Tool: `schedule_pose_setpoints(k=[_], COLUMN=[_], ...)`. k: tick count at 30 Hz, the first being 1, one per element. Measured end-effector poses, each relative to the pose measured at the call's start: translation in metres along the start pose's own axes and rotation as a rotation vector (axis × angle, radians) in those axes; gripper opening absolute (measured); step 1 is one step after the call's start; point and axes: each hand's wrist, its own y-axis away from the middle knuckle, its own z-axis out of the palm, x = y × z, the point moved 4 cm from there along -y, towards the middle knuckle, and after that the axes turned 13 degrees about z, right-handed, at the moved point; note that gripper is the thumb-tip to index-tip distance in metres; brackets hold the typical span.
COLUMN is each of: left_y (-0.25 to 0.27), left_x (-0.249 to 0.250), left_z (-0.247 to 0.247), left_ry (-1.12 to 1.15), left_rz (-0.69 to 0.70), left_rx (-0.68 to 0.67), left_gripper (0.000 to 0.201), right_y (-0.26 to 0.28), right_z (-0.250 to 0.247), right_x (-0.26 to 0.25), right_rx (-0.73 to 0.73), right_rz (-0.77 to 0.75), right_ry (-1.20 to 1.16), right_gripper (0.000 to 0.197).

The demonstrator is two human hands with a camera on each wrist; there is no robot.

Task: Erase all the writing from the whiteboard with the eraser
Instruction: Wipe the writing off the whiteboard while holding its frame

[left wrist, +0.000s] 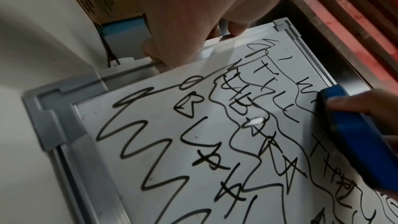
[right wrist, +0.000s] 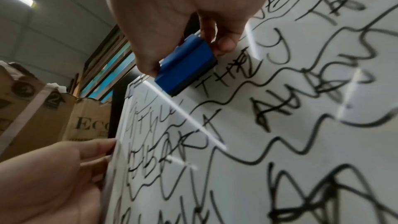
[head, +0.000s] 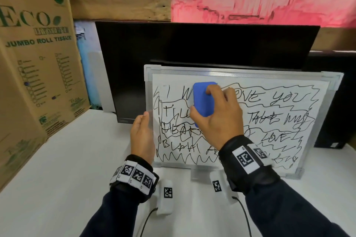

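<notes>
A silver-framed whiteboard (head: 248, 73) stands tilted against a black monitor, covered in black writing and scribbles (head: 277, 119). My right hand (head: 217, 117) grips a blue eraser (head: 203, 100) and presses it flat on the board's upper left, over the first line of words. In the right wrist view the eraser (right wrist: 185, 67) sits pinched between thumb and fingers on the board (right wrist: 280, 142). My left hand (head: 142, 134) holds the board's left edge; in the left wrist view its fingers (left wrist: 172, 54) curl round the frame (left wrist: 56, 108). The eraser (left wrist: 355, 134) shows there at the right.
A black monitor (head: 192, 44) stands behind the board. A tall cardboard box (head: 34, 63) stands on the left of the white table (head: 67, 179). Two small white tagged cylinders (head: 165, 194) with cables lie in front of the board near my wrists. A dark box (head: 337, 102) sits at the right.
</notes>
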Motion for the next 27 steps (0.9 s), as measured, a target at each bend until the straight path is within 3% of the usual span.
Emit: schedule_pose_setpoints(k=[4,7,11,15,17,27], left_y=[-0.004,-0.005,-0.003,-0.008,-0.010,-0.010], left_x=[-0.002,0.001,-0.005,-0.002,0.001,-0.003], left_z=[-0.001,0.000,0.000,-0.001,0.002,0.003], left_ry=[-0.058,-0.157,-0.032,-0.231,-0.336,-0.415], left_rz=[0.061,0.132,0.055,0.197,0.242,0.250], left_rx=[-0.005,0.003,0.019,0.024,0.011,0.049], left_gripper=[0.029,0.029,0.022,0.027,0.027,0.032], right_y=[-0.007,-0.005,-0.008,-0.005,-0.007,-0.016], right_z=[-0.017,-0.017,-0.027,-0.031,-0.038,-0.051], right_x=[0.021,0.018,0.027,0.035,0.042,0.062], right_rx=[0.090,0.047,0.085,0.025,0.064,0.079], right_rz=[0.096,0.032,0.071,0.044,0.074,0.035], right_ry=[-0.060,0.001,-0.047,0.025,0.007,0.046], right_gripper=[0.046,0.046,0.046,0.046,0.046,0.047])
